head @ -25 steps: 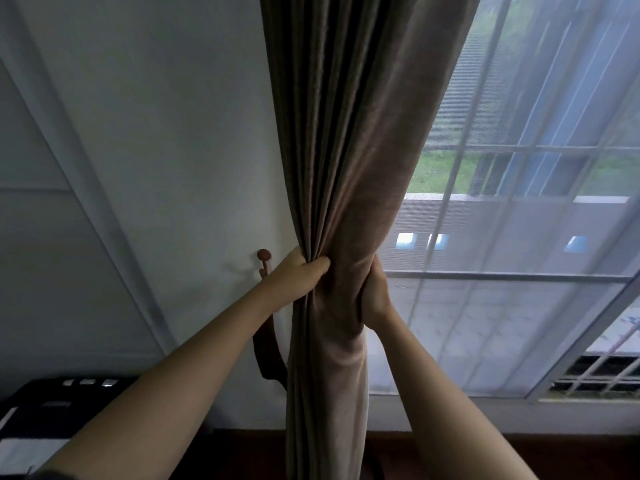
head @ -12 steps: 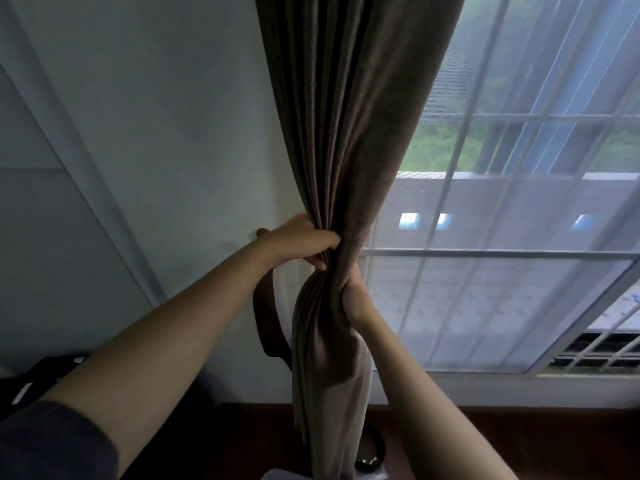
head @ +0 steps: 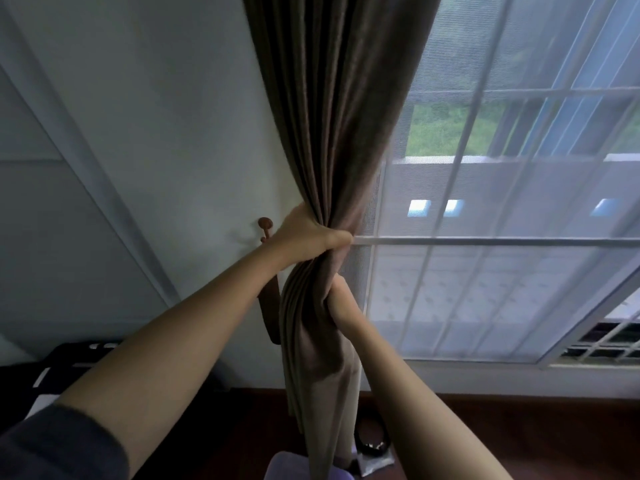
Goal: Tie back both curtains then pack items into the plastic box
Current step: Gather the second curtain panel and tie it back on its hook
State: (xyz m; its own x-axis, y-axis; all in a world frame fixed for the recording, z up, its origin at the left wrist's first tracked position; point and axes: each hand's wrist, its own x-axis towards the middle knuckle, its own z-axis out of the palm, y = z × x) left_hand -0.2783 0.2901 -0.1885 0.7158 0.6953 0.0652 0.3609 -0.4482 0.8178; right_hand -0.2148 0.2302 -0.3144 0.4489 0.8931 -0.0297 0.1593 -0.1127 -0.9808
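Observation:
A brown curtain [head: 332, 109] hangs in front of me, bunched into a narrow bundle at mid height. My left hand [head: 308, 237] grips the bundle from the left, fingers wrapped round the folds. Just below it, my right hand [head: 341, 303] grips the gathered cloth from the right side. A round wooden hook [head: 265, 225] sticks out of the wall left of my left hand. A dark tie-back strap [head: 270, 310] hangs below the hook, partly hidden behind my left forearm and the curtain.
A sheer white curtain [head: 502, 237] covers the window on the right. A white wall [head: 156, 133] lies to the left. Dark objects [head: 372, 441] and a pale purple thing [head: 287, 467] lie on the brown floor by the curtain's foot. A black item [head: 69, 358] sits low left.
Both hands have squeezed the curtain into a tighter bundle. My left hand has wrapped further round it and my right hand now sits lower than my left. The view shifted slightly.

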